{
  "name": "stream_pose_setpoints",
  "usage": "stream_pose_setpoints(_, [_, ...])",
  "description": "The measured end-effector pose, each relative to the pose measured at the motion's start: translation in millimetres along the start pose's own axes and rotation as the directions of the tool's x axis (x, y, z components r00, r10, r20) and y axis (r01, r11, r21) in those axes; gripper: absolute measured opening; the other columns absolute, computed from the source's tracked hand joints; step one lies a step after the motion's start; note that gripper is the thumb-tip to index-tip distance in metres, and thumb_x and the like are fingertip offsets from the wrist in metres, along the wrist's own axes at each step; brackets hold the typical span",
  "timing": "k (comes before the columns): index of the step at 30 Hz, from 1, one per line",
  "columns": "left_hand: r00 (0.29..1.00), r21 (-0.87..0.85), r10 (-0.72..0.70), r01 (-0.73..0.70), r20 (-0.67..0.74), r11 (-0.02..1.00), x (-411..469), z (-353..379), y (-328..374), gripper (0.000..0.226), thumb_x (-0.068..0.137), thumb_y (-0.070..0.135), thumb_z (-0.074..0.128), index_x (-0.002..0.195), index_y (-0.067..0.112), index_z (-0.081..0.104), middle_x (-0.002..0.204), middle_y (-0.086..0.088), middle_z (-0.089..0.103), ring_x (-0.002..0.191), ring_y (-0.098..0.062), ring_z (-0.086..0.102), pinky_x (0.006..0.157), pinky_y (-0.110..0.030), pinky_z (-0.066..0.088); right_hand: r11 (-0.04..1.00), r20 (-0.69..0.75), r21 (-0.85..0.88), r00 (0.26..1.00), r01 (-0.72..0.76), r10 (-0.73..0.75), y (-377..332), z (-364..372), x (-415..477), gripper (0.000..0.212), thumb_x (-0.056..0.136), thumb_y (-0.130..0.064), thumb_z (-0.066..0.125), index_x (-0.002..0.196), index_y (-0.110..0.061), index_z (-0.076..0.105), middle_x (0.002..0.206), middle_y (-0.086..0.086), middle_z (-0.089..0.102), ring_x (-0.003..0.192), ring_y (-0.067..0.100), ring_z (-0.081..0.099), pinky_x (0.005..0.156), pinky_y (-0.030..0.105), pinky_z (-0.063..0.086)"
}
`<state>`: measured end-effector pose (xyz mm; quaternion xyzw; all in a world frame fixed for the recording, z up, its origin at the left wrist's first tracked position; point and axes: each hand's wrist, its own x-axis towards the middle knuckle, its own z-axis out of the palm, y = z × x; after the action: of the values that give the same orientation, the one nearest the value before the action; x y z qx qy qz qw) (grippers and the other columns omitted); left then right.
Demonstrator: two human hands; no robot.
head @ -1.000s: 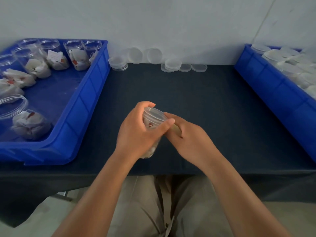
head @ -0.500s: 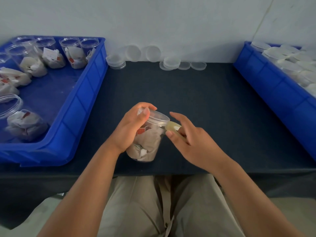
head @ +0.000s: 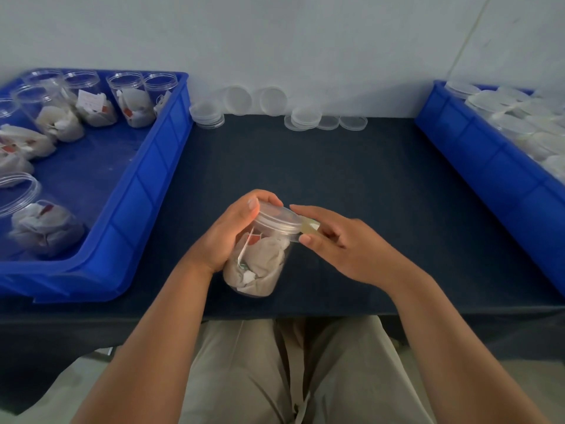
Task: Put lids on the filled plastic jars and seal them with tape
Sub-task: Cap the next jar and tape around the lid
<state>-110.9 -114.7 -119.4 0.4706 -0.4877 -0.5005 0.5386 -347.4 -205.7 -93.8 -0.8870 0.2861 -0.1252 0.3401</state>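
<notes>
The fingers of the right hand are loosely extended. The forefinger and thumb pinch a yellowish strip of tape and hold it against the side of the lid. The left hand wraps the jar, with its thumb on the lid's rim and the other fingers hidden behind.

The jar is filled and capped. It leans toward the right hand near the front edge of the dark worktop; I cannot tell whether its base touches. Sealing looks to be the step in hand: the next move calls for pressing the tape across the seam and smoothing it down onto the wall.

Open filled jars wait in the left bin. Spare lids lie along the back wall, and capped jars fill the right bin.
</notes>
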Motion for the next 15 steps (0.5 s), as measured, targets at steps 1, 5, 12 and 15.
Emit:
stream_pose_setpoints(1, [1.000,-0.055,-0.015,0.016,0.020,0.998,1.0,1.7,-2.9,0.061,0.094,0.071,0.060,0.125,0.019,0.065,0.116,-0.012,0.068,0.099,-0.027,0.066,0.085,-0.041,0.057,1.000,-0.018,0.001,1.000,-0.006,0.006,-2.3,2.4,0.4,0.065,0.090,-0.085,0.033,0.151,-0.061,0.034,0.086,-0.027,0.064,0.070,0.000,0.060,0.066,0.012,0.047])
stream_pose_setpoints(5, [0.998,-0.075,-0.062,0.061,-0.021,0.995,3.1,7.2,-9.1,0.078,0.088,0.081,0.056,0.138,0.022,0.062,0.123,-0.016,0.069,0.105,-0.030,0.069,0.089,-0.042,0.059,0.999,-0.093,0.006,0.995,-0.046,0.047,-11.1,9.0,1.7,0.061,0.096,-0.078,0.036,0.152,-0.054,0.043,0.089,-0.058,0.051,0.083,-0.023,0.055,0.071,-0.001,0.039])
stream_pose_setpoints(12, [0.939,0.552,0.162,0.034,-0.303,0.833,-8.8,20.6,19.4,0.052,0.091,0.079,0.041,0.129,0.049,0.059,0.107,0.035,0.066,0.099,0.009,0.066,0.070,-0.010,0.051,0.988,-0.183,-0.078,0.976,-0.130,0.114,-20.9,7.1,-7.7,0.067,0.094,-0.080,0.029,0.151,-0.051,0.048,0.108,-0.040,0.064,0.083,-0.015,0.058,0.062,0.010,0.045])
stream_pose_setpoints(15, [0.937,0.628,0.075,0.168,-0.341,0.760,-15.6,41.7,16.0,0.098,0.067,0.106,0.041,0.146,0.051,0.032,0.106,0.035,0.057,0.095,0.008,0.062,0.071,-0.015,0.046,0.990,-0.220,-0.099,0.972,-0.104,0.080,-30.6,11.0,-12.4,0.073,0.091,-0.080,0.021,0.150,-0.048,0.052,0.112,-0.024,0.069,0.085,-0.010,0.059,0.069,0.010,0.046])
